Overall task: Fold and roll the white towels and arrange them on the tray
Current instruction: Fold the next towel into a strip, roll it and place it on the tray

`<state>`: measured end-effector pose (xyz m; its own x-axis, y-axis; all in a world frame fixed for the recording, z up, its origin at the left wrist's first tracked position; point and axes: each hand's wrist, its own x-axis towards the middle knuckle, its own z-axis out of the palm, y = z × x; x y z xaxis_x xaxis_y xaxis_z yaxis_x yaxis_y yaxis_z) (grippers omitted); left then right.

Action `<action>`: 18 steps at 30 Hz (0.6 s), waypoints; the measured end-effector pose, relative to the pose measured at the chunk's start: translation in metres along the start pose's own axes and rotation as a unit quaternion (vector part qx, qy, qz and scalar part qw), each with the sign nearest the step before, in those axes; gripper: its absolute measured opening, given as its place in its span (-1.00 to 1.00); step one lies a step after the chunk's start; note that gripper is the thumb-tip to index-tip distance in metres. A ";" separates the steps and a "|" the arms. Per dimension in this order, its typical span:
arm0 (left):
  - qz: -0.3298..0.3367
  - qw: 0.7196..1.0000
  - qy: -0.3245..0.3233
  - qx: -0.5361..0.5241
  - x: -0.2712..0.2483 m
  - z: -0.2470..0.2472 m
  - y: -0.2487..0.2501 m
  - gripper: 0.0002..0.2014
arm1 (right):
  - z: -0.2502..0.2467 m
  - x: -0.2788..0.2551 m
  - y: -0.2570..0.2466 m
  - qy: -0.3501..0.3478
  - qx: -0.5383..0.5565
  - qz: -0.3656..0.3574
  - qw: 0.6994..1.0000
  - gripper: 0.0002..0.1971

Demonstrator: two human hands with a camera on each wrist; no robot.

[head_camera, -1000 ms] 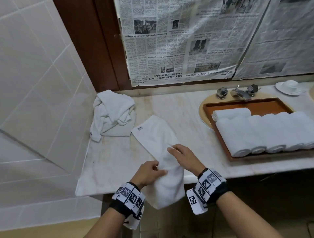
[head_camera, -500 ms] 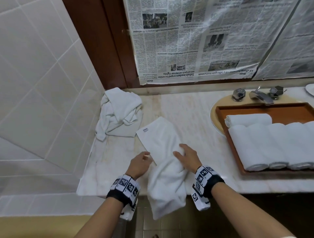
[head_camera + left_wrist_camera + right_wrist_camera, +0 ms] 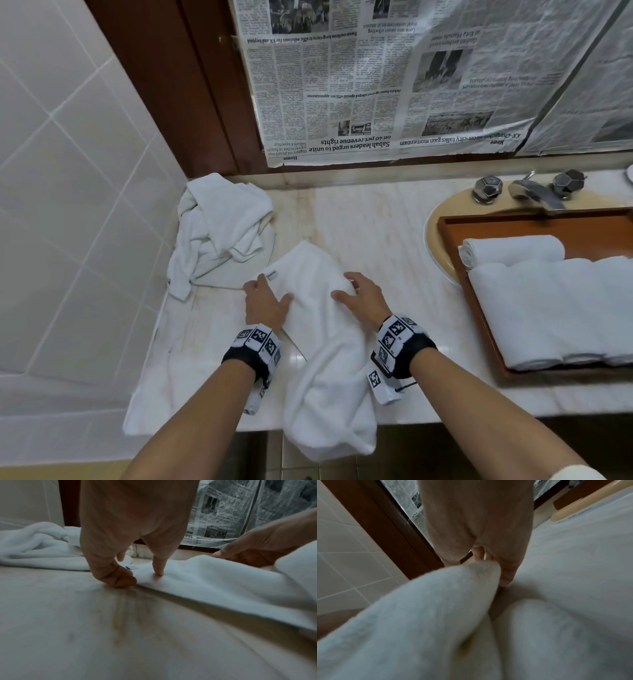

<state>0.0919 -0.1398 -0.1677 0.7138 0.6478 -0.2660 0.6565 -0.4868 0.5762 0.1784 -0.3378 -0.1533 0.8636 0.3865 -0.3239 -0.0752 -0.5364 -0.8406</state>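
Note:
A long folded white towel [image 3: 318,329] lies across the marble counter [image 3: 383,233], its near end hanging over the front edge. My left hand [image 3: 265,301] pinches its left edge near the label, thumb on top and fingers curled at the hem [image 3: 142,577]. On the towel's right edge, my right hand [image 3: 359,294] grips a raised fold of cloth [image 3: 488,566]. At the right, the wooden tray [image 3: 496,216] holds several rolled towels [image 3: 548,308] side by side and one roll [image 3: 510,248] lying crosswise behind them.
A crumpled pile of white towels [image 3: 222,233] sits in the back left corner by the tiled wall. The tray rests over a yellowish sink [image 3: 433,236] with a chrome tap [image 3: 534,193] behind. Newspaper [image 3: 394,85] covers the mirror.
Both hands have slid from the towel's middle near the counter's front edge toward its far end. The towel bunched and shifted a little farther onto the counter.

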 end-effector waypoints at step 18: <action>0.004 0.938 -0.177 -0.297 -0.045 -0.017 -0.016 -0.52 | 0.015 -0.018 -0.010 -0.172 0.145 0.030 0.974 -0.37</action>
<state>0.0450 -0.1512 -0.1514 0.8229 0.3595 -0.4399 0.4747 -0.0097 0.8801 0.1561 -0.3285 -0.1451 0.6382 0.6168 -0.4607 -0.3009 -0.3510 -0.8867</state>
